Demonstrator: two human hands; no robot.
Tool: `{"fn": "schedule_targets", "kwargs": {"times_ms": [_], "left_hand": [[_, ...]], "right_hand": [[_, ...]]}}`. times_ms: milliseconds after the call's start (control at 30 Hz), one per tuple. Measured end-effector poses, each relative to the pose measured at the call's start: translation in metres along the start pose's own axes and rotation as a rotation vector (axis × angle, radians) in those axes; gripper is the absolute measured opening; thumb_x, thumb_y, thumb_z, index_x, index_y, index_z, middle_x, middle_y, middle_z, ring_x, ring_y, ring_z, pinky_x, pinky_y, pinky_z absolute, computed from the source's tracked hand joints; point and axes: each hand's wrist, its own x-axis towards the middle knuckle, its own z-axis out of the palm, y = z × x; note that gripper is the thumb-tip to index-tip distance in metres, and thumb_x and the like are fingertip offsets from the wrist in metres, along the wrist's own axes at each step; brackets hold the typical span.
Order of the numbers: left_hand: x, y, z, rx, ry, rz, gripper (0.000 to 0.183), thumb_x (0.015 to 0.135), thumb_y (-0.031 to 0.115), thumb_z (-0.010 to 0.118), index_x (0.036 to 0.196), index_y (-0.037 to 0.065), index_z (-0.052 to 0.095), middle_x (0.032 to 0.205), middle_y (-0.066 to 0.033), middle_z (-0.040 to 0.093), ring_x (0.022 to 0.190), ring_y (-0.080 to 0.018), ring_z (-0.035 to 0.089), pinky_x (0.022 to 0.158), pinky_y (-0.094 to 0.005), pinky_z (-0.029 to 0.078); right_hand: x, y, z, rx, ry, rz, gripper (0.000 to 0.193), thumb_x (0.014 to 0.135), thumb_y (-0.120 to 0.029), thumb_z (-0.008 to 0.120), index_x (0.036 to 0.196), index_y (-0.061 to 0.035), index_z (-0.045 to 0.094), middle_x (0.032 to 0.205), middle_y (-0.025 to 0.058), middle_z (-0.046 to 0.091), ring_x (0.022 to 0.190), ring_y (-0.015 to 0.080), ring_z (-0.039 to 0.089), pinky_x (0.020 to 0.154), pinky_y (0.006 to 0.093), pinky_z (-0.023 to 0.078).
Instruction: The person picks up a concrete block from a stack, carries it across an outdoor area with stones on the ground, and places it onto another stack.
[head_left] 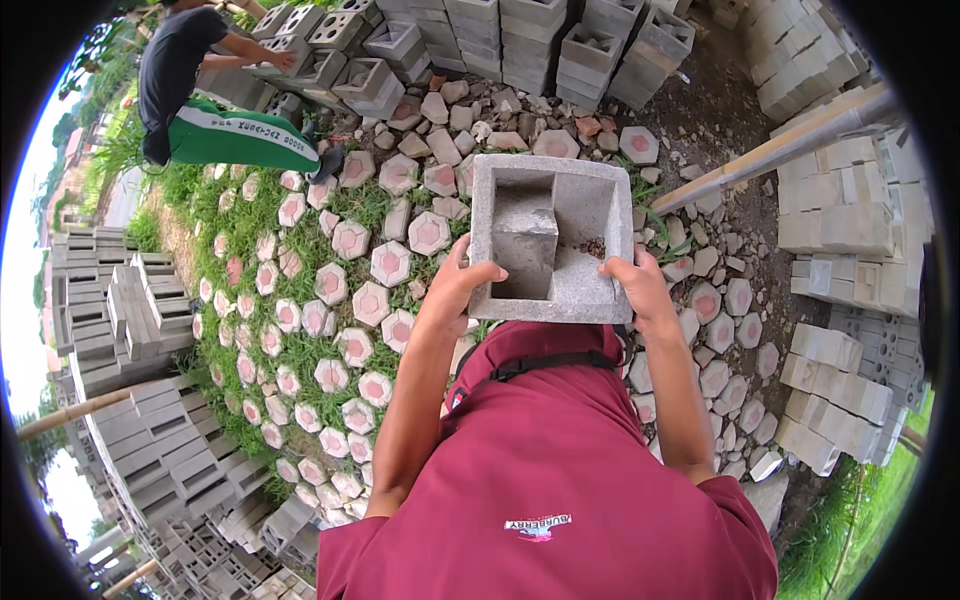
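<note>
While aloft, block [546,243] between hands [456,288] [644,290]

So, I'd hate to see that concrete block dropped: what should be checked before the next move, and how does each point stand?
1. Left hand gripping the block: ok, thumb over the left wall.
2. Right hand gripping the opposite wall: ok, thumb over the rim.
3. Block's underside intact: cannot tell, hidden from view.
4. Pole apart from the block: ok, though its lower end looks close.
5. Ground even: not ok, rubble and hexagonal pavers amid grass.
6. Co-worker clear: ok, by stacked blocks at upper left.
</note>
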Motion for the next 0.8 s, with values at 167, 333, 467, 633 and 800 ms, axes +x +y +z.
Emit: {"fn": "schedule_targets", "kwargs": {"times_ms": [167, 333, 467, 633, 800], "left_hand": [[0.098, 0.059, -0.005, -0.016, -0.052, -0.007, 0.078, 0.068, 0.004, 0.066, 0.140, -0.001, 0.038, 0.105, -0.0098, 0.059, 0.091, -0.0181, 0.058, 0.082, -0.0300, 0.047], [0.200, 0.084, -0.006, -0.031, -0.089, -0.193, 0.086, 0.066, 0.003, 0.066, 0.144, -0.002, 0.031, 0.107, -0.0133, 0.058, 0.091, -0.0196, 0.058, 0.082, -0.0303, 0.047], [0.296, 0.076, -0.015, 0.070, -0.147, -0.254, 0.096, 0.065, 0.003, 0.069, 0.149, -0.001, 0.022, 0.123, -0.0185, 0.051, 0.107, -0.0245, 0.053, 0.093, -0.0340, 0.043], [0.442, 0.062, -0.046, 0.108, -0.182, -0.431, 0.100, 0.064, 0.002, 0.067, 0.151, 0.001, 0.018, 0.130, -0.0194, 0.048, 0.116, -0.0268, 0.049, 0.100, -0.0337, 0.038], [0.576, 0.086, -0.068, 0.185, -0.192, -0.561, 0.087, 0.068, 0.003, 0.060, 0.149, 0.003, 0.027, 0.125, -0.0109, 0.051, 0.108, -0.0199, 0.049, 0.095, -0.0288, 0.040]], "right_hand": [[0.087, -0.030, 0.019, 0.025, 0.086, 0.064, 0.033, 0.077, -0.006, 0.062, 0.109, 0.0036, 0.058, 0.084, 0.0030, 0.059, 0.073, 0.0108, 0.056, 0.068, 0.0270, 0.046], [0.163, -0.047, 0.022, 0.037, 0.236, 0.192, 0.035, 0.077, -0.004, 0.060, 0.111, 0.0048, 0.058, 0.086, 0.0046, 0.060, 0.074, 0.0122, 0.056, 0.070, 0.0273, 0.045], [0.236, -0.037, 0.013, 0.013, 0.335, 0.296, 0.039, 0.075, -0.004, 0.059, 0.114, 0.0046, 0.057, 0.090, 0.0063, 0.062, 0.079, 0.0128, 0.056, 0.073, 0.0288, 0.046], [0.362, 0.007, 0.027, 0.041, 0.415, 0.366, 0.036, 0.074, -0.006, 0.058, 0.109, 0.0035, 0.059, 0.091, 0.0050, 0.062, 0.082, 0.0138, 0.057, 0.077, 0.0280, 0.045], [0.487, 0.029, 0.038, 0.153, 0.457, 0.466, 0.039, 0.074, -0.004, 0.059, 0.112, 0.0044, 0.057, 0.091, 0.0063, 0.062, 0.080, 0.0136, 0.056, 0.074, 0.0289, 0.046]]}}
